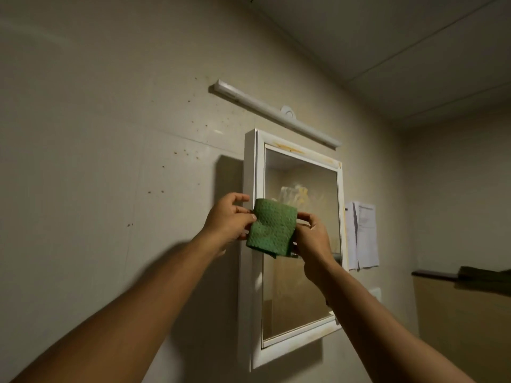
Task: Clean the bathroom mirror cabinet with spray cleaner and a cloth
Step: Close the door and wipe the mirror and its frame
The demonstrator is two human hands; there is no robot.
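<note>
A folded green cloth (272, 228) with a dimpled weave is held up in front of the mirror cabinet (290, 244), over the left part of the glass at about mid-height. Whether the cloth touches the glass cannot be told from this angle. The left hand (229, 219) pinches the cloth's left edge, thumb and fingers (250, 216) closed on the fabric, with the index finger raised toward the cabinet's white frame. The right hand (313, 233) grips the cloth's right edge and lower corner, its fingers closed on it as well. Both bare forearms reach up from the bottom of the view.

The cabinet is a white-framed, wall-mounted box with a mirrored door; its frame shows yellowish stains along the top rail and the right side. On the glass just above the cloth sits a pale, streaky, whitish-yellow smear (297, 193).

Above the cabinet a long white tube light fixture (276, 116) is mounted on the wall, running at a slant in this wide-angle view. The beige wall (110, 134) to the left carries scattered small brown specks. To the right of the cabinet, a few printed paper sheets (363, 234) hang on the wall. Further right, a dark ledge (434, 274) tops a tan partition, with something dark lying on it.
</note>
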